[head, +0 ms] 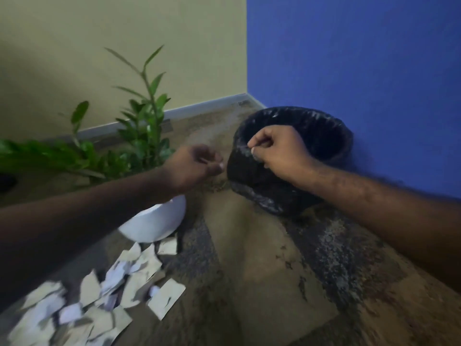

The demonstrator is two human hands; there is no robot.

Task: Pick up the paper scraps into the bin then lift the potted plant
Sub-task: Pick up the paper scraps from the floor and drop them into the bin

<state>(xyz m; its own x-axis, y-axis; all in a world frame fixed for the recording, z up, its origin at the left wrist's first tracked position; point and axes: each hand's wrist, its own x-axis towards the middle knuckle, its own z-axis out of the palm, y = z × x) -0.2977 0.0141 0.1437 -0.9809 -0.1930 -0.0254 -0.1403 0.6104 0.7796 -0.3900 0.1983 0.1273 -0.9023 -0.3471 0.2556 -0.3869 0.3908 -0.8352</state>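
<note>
Right hand (277, 148): fingers curled, thumb and forefinger pressed together in a pinch directly over the near rim of the black-lined bin (294, 161). Whether a scrap sits in that pinch cannot be told; nothing pale shows beyond the fingertips.

Left hand (197, 163): fingers loosely curled, thumb tip against the forefinger, just short of the bin's outer wall and not over its mouth. Contents, if any, cannot be told.

Paper scraps (99, 290): a large heap on the carpet (262, 283), well below and behind both sets of fingers, close under the left forearm. Judged: clearing is at an early stage.

Potted plant (139, 136): upright in a white pot (154, 221), beneath the left wrist, untouched.

Recommendation for the step in hand: carry each pinch fully past the rim before the fingers part, so loose pieces fall inside the liner. Gather several scraps per grasp, and keep the left forearm off the leaves.
</note>
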